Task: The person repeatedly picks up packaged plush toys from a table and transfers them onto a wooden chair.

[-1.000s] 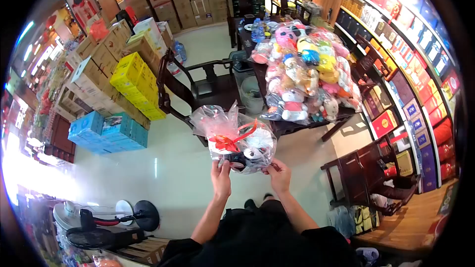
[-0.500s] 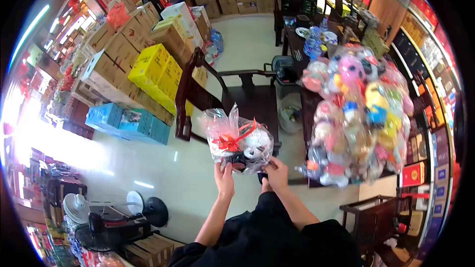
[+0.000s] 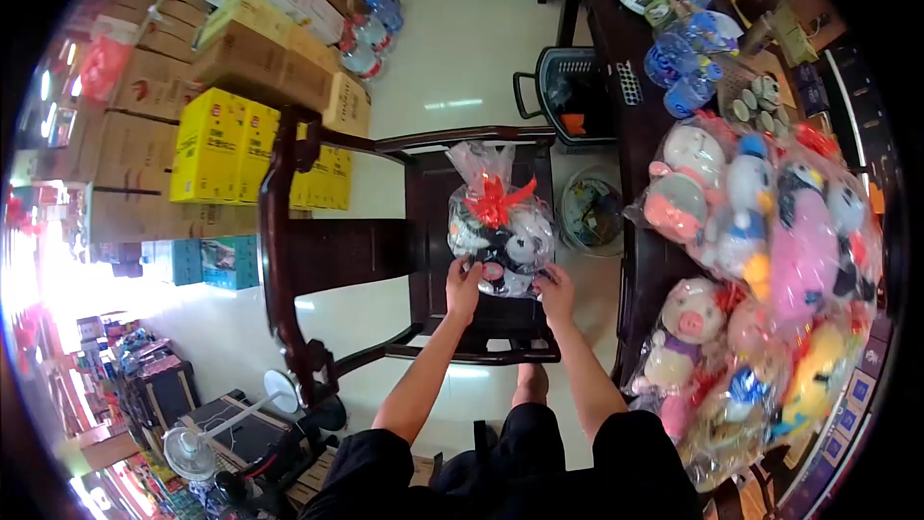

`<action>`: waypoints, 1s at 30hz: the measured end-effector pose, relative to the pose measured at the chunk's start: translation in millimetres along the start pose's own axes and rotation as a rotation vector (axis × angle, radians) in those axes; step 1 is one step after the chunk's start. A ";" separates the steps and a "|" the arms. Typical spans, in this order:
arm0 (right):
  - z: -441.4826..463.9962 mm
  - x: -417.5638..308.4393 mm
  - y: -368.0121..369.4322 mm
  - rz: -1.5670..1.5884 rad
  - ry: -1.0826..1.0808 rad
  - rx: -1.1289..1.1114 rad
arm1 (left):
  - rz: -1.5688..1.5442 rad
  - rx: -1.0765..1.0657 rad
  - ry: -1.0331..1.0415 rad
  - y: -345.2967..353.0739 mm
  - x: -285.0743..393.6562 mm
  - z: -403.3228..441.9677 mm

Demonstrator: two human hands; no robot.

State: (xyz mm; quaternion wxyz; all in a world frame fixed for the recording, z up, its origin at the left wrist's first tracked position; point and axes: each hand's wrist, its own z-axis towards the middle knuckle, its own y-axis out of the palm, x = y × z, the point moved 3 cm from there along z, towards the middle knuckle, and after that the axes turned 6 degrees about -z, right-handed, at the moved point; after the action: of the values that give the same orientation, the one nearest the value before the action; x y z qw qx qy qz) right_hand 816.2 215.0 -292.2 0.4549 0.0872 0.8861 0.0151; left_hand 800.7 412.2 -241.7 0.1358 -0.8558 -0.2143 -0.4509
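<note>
A clear plastic bag of panda plush toys (image 3: 525, 248), tied at its neck with a red ribbon bow (image 3: 495, 200), lies on or just above the seat of a dark wooden chair (image 3: 428, 274). I cannot tell whether it bears its weight on the seat. My left hand (image 3: 463, 293) pinches the bag's lower left side, thumb towards the toys. At the lower right corner, my right hand (image 3: 555, 297) is closed on the plastic. The bag's neck stands up loosely above the bow.
Right of the chair, a dark table (image 3: 630, 149) holds bagged plush toys (image 3: 693, 313) and water bottles (image 3: 683, 67). A basket (image 3: 570, 77) and a clear bin (image 3: 590, 210) stand between them. Yellow boxes (image 3: 210, 149) are stacked at left. A white fan (image 3: 191, 453) stands lower left.
Both hands have brought the bagged pandas over the chair seat, and the bag sits upright there. My view has shifted closer to the chair and the table of toys.
</note>
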 end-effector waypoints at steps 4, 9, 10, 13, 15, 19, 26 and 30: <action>81.1 6.4 3.6 -0.095 0.023 0.017 | 0.041 0.009 0.025 18.4 -59.9 90.8; 174.5 52.0 2.1 -0.229 -0.064 0.058 | -0.139 -0.006 -0.071 46.5 -75.4 142.7; 183.8 52.2 3.9 -0.224 -0.122 0.049 | -0.134 -0.024 -0.048 49.6 -81.0 151.9; 207.9 55.4 6.4 -0.248 -0.086 0.025 | -0.112 -0.044 0.030 57.1 -100.8 174.1; 210.4 51.8 10.1 -0.307 -0.108 0.027 | -0.186 -0.088 0.027 61.0 -104.4 179.0; 215.6 65.4 11.0 -0.196 -0.106 0.028 | -0.067 -0.113 -0.019 47.4 -97.4 175.3; 132.2 9.5 31.4 -0.193 -0.030 -0.081 | -0.123 -0.057 0.013 -12.3 -18.1 57.6; 57.5 1.7 52.6 -0.267 -0.156 -0.256 | -0.229 -0.078 0.043 -63.2 -12.7 -35.2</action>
State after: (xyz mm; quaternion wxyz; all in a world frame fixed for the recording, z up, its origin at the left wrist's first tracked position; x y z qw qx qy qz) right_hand 869.2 264.0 -321.7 0.5275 -0.0887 0.8428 0.0604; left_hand 738.3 449.1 -230.2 0.0546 -0.8204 -0.2902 -0.4896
